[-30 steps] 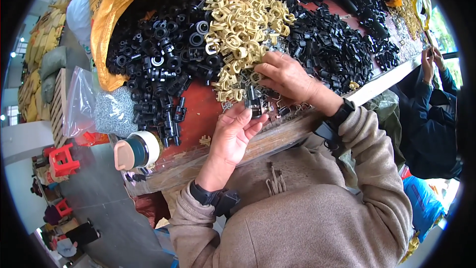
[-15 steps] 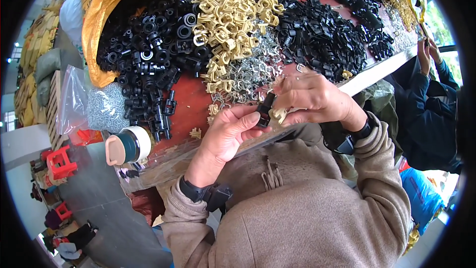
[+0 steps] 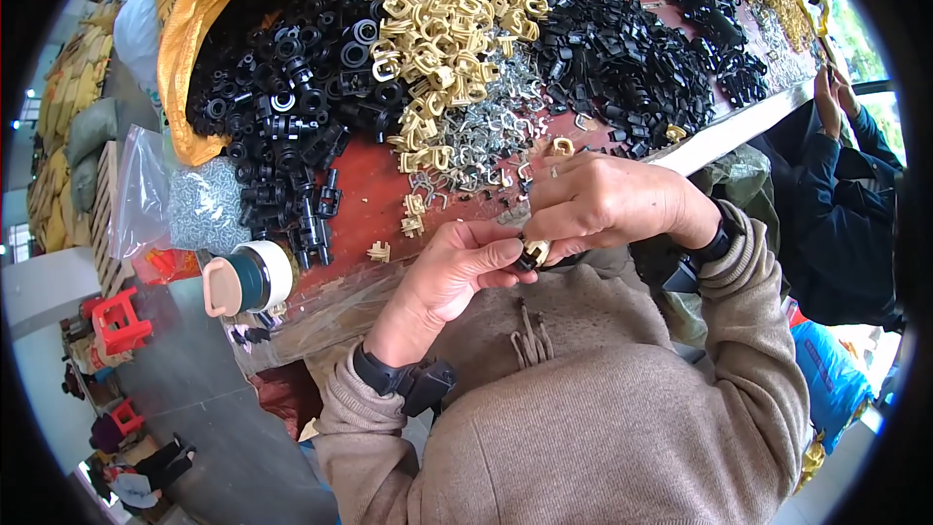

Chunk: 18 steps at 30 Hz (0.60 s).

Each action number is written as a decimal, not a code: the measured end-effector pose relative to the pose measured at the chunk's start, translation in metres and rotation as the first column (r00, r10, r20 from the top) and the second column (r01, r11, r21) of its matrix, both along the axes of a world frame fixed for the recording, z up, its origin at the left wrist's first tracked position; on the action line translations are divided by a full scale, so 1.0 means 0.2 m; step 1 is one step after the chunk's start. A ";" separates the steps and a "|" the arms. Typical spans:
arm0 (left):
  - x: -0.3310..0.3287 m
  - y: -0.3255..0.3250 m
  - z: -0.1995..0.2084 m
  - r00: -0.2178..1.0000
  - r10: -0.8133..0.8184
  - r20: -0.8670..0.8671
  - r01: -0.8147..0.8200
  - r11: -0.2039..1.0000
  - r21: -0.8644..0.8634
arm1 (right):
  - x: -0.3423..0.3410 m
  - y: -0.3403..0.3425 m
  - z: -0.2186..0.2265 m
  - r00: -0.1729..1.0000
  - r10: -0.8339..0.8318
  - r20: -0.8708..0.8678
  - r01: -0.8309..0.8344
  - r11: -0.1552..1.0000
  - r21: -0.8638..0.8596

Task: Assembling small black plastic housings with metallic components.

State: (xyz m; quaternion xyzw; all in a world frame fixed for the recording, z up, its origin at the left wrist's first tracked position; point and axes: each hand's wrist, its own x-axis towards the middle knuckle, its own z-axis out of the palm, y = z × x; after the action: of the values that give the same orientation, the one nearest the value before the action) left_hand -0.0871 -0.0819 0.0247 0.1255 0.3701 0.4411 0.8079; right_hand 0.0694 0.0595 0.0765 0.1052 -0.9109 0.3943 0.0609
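Red table (image 3: 374,196) | both hands now nearer its edge | left hand (image 3: 457,272), right hand (image 3: 598,206) pinch black-and-tan part (image 3: 532,253)

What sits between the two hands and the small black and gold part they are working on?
Nothing visible. Both the left hand and the right hand already pinch the small part directly, above the table edge, apart from the heaps of parts.
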 end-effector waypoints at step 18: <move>-0.03 0.07 -0.05 0.929 0.363 0.076 -0.366 0.930 0.039 | 0.30 0.18 -0.33 0.512 -0.835 -0.203 0.799 0.376 0.469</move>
State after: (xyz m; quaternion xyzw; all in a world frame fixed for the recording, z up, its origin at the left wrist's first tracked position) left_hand -0.0925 -0.0670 0.0139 0.0607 0.3479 0.5970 0.7204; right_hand 0.1300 0.0964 0.0112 -0.3590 -0.9125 0.0608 0.1864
